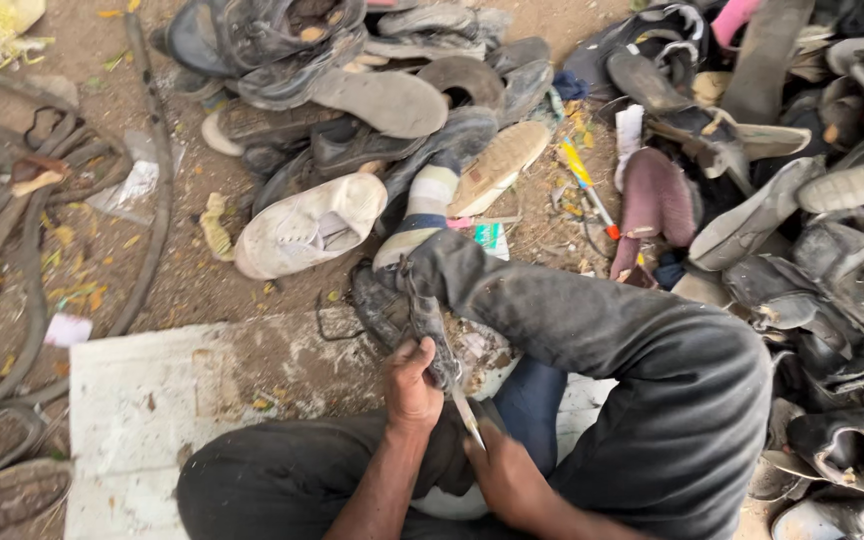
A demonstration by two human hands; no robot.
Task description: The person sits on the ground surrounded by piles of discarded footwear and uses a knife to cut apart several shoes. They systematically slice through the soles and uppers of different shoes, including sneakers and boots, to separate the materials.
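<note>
The left hand (412,385) grips a dark shoe (407,305) propped on the lap, its long axis running up-left, while the right hand (500,472), just below it, clasps a thin blade (468,417) pointing at its sole edge.

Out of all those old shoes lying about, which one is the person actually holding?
The dark worn shoe by the bent knee. The left hand grips it while the right hand holds a blade to it; the others lie untouched.
</note>
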